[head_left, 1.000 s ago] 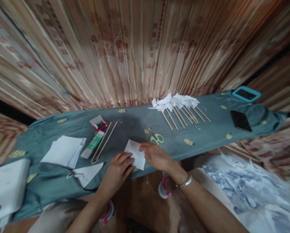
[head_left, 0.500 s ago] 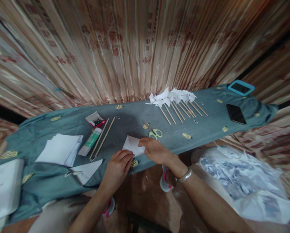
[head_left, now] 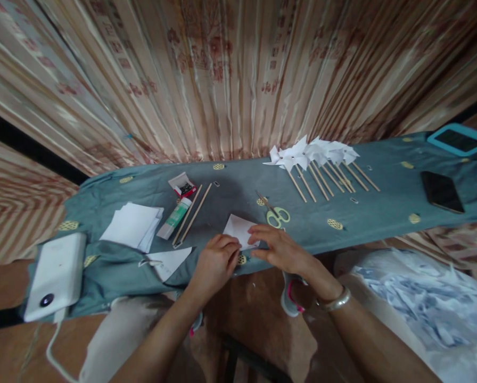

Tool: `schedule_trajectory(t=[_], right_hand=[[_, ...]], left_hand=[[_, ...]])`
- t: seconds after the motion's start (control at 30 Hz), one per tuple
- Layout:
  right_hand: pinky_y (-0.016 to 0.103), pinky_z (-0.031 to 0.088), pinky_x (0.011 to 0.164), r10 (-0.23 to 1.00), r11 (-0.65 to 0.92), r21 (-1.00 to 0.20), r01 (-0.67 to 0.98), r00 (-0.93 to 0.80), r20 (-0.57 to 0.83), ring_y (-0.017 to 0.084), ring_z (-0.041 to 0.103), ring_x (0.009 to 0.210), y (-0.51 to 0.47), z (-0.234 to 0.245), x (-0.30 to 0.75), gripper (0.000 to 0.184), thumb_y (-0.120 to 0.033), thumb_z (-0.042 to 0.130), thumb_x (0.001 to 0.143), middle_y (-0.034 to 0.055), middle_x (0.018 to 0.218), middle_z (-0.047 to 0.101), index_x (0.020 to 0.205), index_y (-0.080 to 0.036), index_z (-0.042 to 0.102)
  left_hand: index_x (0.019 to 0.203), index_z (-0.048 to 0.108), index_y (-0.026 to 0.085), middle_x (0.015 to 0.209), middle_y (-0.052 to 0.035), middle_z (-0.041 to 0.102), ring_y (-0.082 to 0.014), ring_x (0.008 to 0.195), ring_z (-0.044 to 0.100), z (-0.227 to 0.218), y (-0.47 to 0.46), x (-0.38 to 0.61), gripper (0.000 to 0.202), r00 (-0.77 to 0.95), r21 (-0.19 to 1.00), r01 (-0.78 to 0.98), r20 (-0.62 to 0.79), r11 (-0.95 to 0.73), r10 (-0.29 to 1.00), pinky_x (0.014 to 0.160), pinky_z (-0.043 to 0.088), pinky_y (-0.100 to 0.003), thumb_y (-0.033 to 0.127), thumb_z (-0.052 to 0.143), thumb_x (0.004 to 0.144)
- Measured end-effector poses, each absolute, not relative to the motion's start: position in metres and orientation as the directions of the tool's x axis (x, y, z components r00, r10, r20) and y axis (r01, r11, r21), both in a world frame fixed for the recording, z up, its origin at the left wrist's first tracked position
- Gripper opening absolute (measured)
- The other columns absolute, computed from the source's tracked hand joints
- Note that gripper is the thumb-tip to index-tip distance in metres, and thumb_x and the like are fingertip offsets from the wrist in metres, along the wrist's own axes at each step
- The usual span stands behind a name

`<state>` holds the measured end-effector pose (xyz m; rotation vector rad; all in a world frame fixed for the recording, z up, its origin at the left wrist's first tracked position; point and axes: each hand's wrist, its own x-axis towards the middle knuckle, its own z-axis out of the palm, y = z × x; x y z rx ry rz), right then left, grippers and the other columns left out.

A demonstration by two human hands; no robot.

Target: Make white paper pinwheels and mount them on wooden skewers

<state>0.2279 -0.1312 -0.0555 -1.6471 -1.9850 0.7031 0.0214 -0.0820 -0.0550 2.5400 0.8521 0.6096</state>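
A small piece of white paper [head_left: 239, 227] lies at the table's front edge between my hands. My left hand [head_left: 218, 259] has its fingers closed on the paper's near left edge. Over the paper's right side, my right hand [head_left: 278, 247] has its thumb and fingers apart, with the fingertips at the sheet. A silver bracelet is on the right wrist. Just beyond that hand are scissors with yellow-green handles [head_left: 277, 217]. Several white paper pinwheels [head_left: 300, 154] on wooden sticks lie in a row at the back.
To the left are a glue stick [head_left: 175, 219], two wooden sticks [head_left: 196, 213], a red box of pins [head_left: 183, 186], a paper stack [head_left: 130, 224], a cut paper piece [head_left: 170, 263] and a white device [head_left: 57, 276]. Right: a phone [head_left: 442, 190], a blue-framed device [head_left: 460, 139] and a bag [head_left: 426, 303].
The view has shifted left, so the table's things appear farther right. My right hand's fingers have spread apart from their pinch on the paper. The left hand keeps its hold.
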Motion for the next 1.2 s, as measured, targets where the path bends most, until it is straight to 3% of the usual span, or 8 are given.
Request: schedule_trajectory(t=[0.13,0.37,0.57,0.77,1.2], right_hand=[[0.043,0.047,0.102,0.981,0.134,-0.665,0.735,-0.193,-0.015,0.025,0.062,0.118,-0.129,-0.049,0.227,0.015,-0.013,0.068,0.079,0.0126,0.127,0.065,0.091,-0.020,0.071],[0.045,0.047,0.102,0.984,0.119,-0.744,0.658,-0.178,-0.001,0.026,0.061,0.119,-0.131,-0.049,0.229,0.025,-0.010,0.069,0.073,0.0121,0.128,0.065,0.095,-0.020,0.070],[0.040,0.048,0.099,0.986,0.122,-0.837,0.534,-0.163,0.040,0.022,0.065,0.110,-0.136,-0.052,0.225,0.011,-0.012,0.066,0.079,0.0084,0.119,0.069,0.084,-0.022,0.070],[0.036,0.051,0.094,0.983,0.146,-0.893,0.427,-0.163,0.083,0.020,0.068,0.104,-0.140,-0.052,0.224,0.014,-0.013,0.063,0.083,0.0065,0.107,0.073,0.079,-0.022,0.073],[0.035,0.050,0.093,0.994,0.018,-0.953,0.302,-0.108,-0.015,0.018,0.068,0.097,-0.141,-0.045,0.222,0.009,-0.015,0.063,0.079,0.0060,0.100,0.073,0.074,-0.020,0.069]], left_hand=[[0.092,0.071,0.016,0.097,-0.0065,0.071,-0.0215,0.094,0.063,-0.056,-0.083,0.022,0.012,0.717,0.503,0.468,0.264,-0.726,0.645,0.086,0.055,-0.036,0.012,0.062,0.085],[0.096,0.070,0.017,0.104,-0.0082,0.070,-0.0235,0.099,0.062,-0.063,-0.085,0.018,0.012,0.729,0.492,0.437,0.296,-0.753,0.617,0.087,0.054,-0.040,0.016,0.065,0.085],[0.096,0.070,0.018,0.103,-0.0076,0.070,-0.0227,0.098,0.062,-0.064,-0.084,0.018,0.011,0.729,0.499,0.441,0.287,-0.746,0.622,0.086,0.053,-0.040,0.018,0.063,0.087],[0.094,0.070,0.019,0.101,-0.0064,0.070,-0.0223,0.099,0.061,-0.063,-0.083,0.019,0.010,0.734,0.523,0.433,0.269,-0.734,0.624,0.087,0.052,-0.039,0.017,0.064,0.087],[0.093,0.070,0.018,0.100,-0.0065,0.070,-0.0215,0.097,0.061,-0.062,-0.083,0.020,0.010,0.744,0.526,0.424,0.261,-0.737,0.614,0.086,0.051,-0.038,0.017,0.060,0.089]])
